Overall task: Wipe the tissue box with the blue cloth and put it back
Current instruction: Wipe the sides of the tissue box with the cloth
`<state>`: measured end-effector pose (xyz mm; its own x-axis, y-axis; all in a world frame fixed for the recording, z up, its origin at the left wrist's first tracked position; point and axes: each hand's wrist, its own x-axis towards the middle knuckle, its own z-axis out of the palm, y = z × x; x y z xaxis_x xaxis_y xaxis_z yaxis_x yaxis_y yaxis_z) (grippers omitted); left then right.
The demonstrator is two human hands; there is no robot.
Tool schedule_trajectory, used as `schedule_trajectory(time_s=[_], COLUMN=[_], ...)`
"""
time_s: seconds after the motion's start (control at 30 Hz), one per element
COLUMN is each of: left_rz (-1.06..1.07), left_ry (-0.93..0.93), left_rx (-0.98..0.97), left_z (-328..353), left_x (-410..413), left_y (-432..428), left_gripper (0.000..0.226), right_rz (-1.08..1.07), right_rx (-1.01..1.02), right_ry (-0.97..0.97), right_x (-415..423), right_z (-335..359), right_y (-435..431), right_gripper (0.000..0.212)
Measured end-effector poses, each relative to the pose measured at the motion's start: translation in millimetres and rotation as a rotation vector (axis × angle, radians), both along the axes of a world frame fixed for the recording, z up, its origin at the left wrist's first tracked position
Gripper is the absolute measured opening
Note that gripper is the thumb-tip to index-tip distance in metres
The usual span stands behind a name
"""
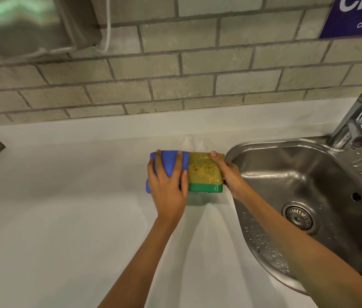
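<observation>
A yellow and green tissue box [204,174] in shiny wrap sits on the white counter [64,207], just left of the sink. A white tissue [192,143] sticks out behind it. The blue cloth [169,163] covers the box's left end. My left hand [168,185] lies flat on the cloth with fingers spread, pressing it against the box. My right hand [229,172] grips the box's right end, thumb on its top edge.
A steel sink [308,185] with a wet basin and drain [299,218] lies directly right of the box, its tap [353,123] at the back right. A brick wall [175,70] runs behind the counter, with a metal dispenser [27,25] at upper left.
</observation>
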<state>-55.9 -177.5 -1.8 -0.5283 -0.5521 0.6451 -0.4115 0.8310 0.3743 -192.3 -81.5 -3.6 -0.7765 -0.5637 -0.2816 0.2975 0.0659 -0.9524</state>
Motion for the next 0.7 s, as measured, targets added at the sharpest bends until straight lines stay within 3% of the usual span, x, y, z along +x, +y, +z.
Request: schedule_trajectory(time_s=[0.07, 0.2, 0.27, 0.53, 0.7], left_rz=[-0.053, 0.012, 0.069, -0.129, 0.046], left_ry=[0.004, 0.119, 0.127, -0.05, 0.008], left_rx=[-0.031, 0.234, 0.276, -0.164, 0.014], left_z=[-12, -3, 10, -11, 3], left_x=[17, 11, -8, 2, -3], left_y=[-4, -12, -11, 12, -1], left_gripper=[0.041, 0.039, 0.04, 0.04, 0.039], right_rz=[0.001, -0.007, -0.013, -0.011, 0.002], right_rx=[0.01, 0.022, 0.024, 0.019, 0.042], right_ry=[-0.003, 0.005, 0.005, -0.031, -0.026], right_x=[-1, -1, 0, -4, -4], right_z=[-1, -1, -1, 0, 0], right_y=[0, -2, -3, -5, -5], right_gripper=[0.057, 0.058, 0.06, 0.07, 0.075])
